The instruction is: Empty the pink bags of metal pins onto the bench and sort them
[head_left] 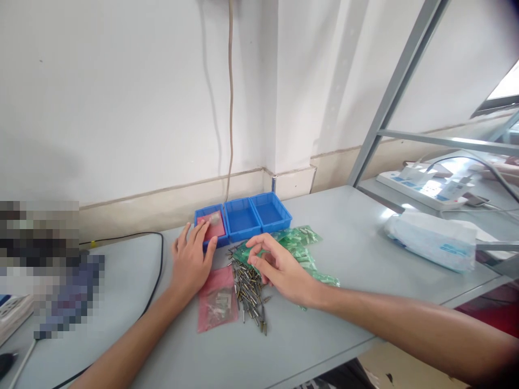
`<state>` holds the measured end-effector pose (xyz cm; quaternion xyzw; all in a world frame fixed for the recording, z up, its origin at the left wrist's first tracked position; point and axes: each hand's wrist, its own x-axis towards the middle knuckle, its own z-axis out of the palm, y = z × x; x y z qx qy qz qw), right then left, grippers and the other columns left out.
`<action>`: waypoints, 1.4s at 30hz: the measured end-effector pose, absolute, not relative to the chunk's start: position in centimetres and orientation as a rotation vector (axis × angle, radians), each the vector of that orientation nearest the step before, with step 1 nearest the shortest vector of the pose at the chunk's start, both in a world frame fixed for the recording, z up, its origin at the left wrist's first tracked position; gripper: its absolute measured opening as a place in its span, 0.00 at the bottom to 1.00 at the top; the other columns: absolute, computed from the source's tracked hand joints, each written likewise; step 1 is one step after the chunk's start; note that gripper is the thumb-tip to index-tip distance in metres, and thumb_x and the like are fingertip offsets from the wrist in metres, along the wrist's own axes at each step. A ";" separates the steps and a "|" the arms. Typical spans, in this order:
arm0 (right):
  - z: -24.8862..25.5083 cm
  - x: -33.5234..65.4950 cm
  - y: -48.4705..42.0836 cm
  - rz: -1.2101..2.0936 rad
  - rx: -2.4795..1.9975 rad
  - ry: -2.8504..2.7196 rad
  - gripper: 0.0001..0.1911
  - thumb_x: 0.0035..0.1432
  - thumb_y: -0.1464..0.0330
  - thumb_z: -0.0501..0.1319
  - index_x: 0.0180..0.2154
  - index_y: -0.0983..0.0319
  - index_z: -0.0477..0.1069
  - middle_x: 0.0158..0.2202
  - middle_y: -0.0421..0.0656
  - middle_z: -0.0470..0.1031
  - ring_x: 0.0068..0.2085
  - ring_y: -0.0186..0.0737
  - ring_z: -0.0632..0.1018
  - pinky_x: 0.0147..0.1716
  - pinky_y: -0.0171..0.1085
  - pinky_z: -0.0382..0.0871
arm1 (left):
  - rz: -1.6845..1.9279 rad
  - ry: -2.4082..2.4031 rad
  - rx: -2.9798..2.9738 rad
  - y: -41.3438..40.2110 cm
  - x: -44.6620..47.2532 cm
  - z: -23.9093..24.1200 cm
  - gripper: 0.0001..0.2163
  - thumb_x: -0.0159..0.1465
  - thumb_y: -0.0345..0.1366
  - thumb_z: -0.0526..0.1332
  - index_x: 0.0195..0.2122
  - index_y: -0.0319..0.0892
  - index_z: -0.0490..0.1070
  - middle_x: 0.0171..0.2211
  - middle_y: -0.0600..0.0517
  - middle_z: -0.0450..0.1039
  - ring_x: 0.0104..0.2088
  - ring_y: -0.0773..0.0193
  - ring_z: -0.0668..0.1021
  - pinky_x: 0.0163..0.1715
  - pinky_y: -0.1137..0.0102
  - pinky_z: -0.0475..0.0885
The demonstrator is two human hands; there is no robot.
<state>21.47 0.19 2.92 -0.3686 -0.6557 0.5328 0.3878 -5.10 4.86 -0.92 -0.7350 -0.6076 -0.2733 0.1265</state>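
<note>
at the far left of the grey table (320, 329), a white power strip (16, 319) lies partly in view, and a thin black cable (161, 254) curves along the tabletop to its right. next comes the left hand (191, 259), palm down and fingers spread apart, reaching to the left blue bin (223, 241). its fingertips are over the red-pink packet (214, 230) lying in that bin; whether they press on it i cannot tell. on the near side, just right of the left wrist, a second, see-through pink bag (219, 305) lies flat on the table with small pale pieces inside. the middle blue bin (242, 217) stands just right of the left one, and a loose pile of metal pins (249, 297) is heaped on the near side of it, beside the pink bag. the right blue bin (271, 212) ends the row. the right hand (275, 265) hangs over the right part of the pile, its fingers curled and the thumb close to the forefinger; i cannot tell whether it pinches anything. green see-through bags (306, 236) lie around and behind it. well to the right, a white soft pack (432, 240) rests by the metal frame (391, 102).
</note>
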 end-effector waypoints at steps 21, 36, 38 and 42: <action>1.8 21.7 -0.4 0.127 -0.325 -2.763 0.11 0.76 0.62 0.60 0.50 0.61 0.76 0.52 0.46 0.78 0.51 0.44 0.71 0.51 0.43 0.66 | -0.604 -1.574 -2.184 5.0 -5.8 -1.0 0.30 0.78 0.51 0.52 0.73 0.36 0.59 0.71 0.37 0.67 0.62 0.41 0.77 0.59 0.49 0.72; 2.3 22.1 -0.3 0.082 -0.299 -2.777 0.17 0.75 0.56 0.60 0.56 0.58 0.77 0.64 0.49 0.74 0.54 0.49 0.71 0.50 0.48 0.67 | -0.520 -1.619 -2.168 4.6 -5.5 -0.7 0.29 0.78 0.49 0.52 0.73 0.38 0.57 0.71 0.36 0.64 0.61 0.41 0.78 0.56 0.51 0.72; 2.4 22.1 -0.4 0.047 -0.282 -2.783 0.19 0.75 0.55 0.60 0.59 0.58 0.75 0.67 0.49 0.72 0.54 0.49 0.71 0.47 0.47 0.67 | -0.518 -1.627 -2.168 4.6 -5.5 -0.7 0.29 0.77 0.49 0.52 0.73 0.37 0.58 0.71 0.36 0.64 0.61 0.40 0.78 0.57 0.50 0.71; 2.4 22.0 -0.5 -0.004 -0.257 -2.815 0.23 0.76 0.53 0.57 0.61 0.60 0.75 0.71 0.47 0.69 0.53 0.49 0.71 0.45 0.47 0.67 | -0.520 -1.627 -2.176 4.6 -5.5 -0.7 0.29 0.78 0.49 0.52 0.73 0.37 0.58 0.71 0.35 0.65 0.61 0.40 0.78 0.57 0.49 0.70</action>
